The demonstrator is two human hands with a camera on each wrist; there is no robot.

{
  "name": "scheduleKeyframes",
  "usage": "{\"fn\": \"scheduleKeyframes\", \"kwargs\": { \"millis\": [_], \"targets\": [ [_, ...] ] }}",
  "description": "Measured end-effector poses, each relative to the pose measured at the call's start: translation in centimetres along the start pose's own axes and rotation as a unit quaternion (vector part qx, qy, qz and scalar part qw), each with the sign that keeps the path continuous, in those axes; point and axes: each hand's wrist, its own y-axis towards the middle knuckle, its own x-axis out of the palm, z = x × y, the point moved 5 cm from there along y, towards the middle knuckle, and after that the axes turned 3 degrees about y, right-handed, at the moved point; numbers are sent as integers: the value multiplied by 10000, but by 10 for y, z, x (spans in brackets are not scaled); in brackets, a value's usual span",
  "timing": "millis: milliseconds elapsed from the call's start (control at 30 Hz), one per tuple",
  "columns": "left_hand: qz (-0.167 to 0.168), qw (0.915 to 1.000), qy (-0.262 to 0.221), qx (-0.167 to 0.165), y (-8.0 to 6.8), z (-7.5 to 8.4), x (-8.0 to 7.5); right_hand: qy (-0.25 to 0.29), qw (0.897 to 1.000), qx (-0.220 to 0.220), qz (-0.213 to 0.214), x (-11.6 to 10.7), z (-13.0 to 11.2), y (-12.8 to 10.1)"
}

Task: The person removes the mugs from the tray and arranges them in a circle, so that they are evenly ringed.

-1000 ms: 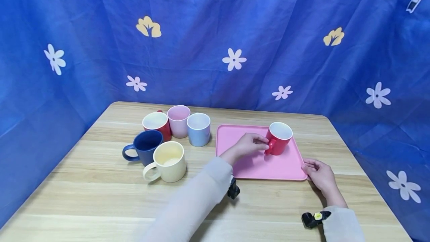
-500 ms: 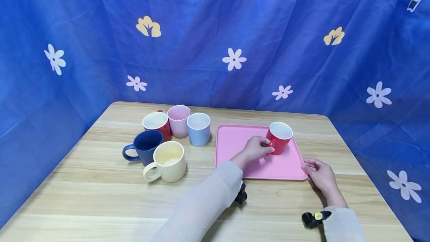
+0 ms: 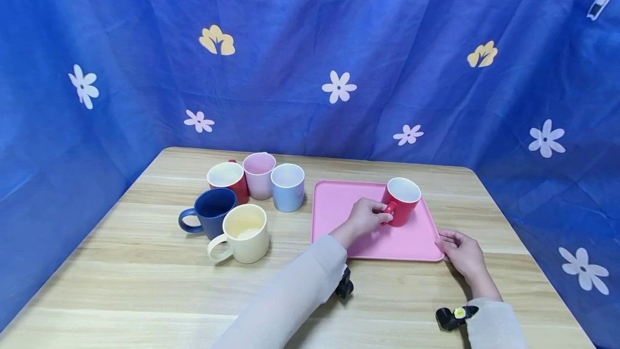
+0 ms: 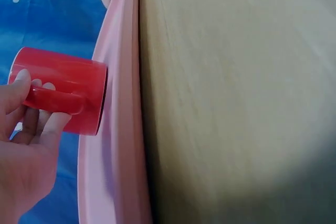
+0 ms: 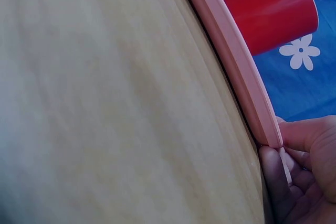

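A red mug with a white inside (image 3: 404, 208) is over the right half of the pink tray (image 3: 387, 245). My left hand (image 3: 364, 217) pinches the mug's handle between thumb and fingers; in the left wrist view the red handle (image 4: 55, 99) shows between them. Whether the mug's base fully touches the tray is hard to tell. My right hand (image 3: 465, 256) grips the tray's near right corner, with the thumb and fingers on either side of the rim (image 5: 265, 124) in the right wrist view.
Left of the tray stand a cream mug (image 3: 249, 241), a dark blue mug (image 3: 213, 220), a red mug (image 3: 238, 190), a pink mug (image 3: 260, 179) and a light blue mug (image 3: 288, 195), close together. A blue patterned cloth (image 3: 271, 96) hangs behind the wooden table (image 3: 145, 284).
My left hand has reached farther right and closed its fingers on the handle. The red mug has since shifted very slightly left and nearer. My right hand stays at the tray corner.
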Motion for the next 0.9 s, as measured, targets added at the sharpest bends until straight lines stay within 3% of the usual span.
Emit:
{"fn": "scheduleKeyframes", "kwargs": {
  "millis": [533,900],
  "targets": [
    [86,9988,-352,321,-33,-3,-31,-119,9999,17,-5,-1,-4,-3],
    [436,9979,-445,185,-59,-3,-60,-212,9997,107,-42,-1,-3,-4]
  ]
}}
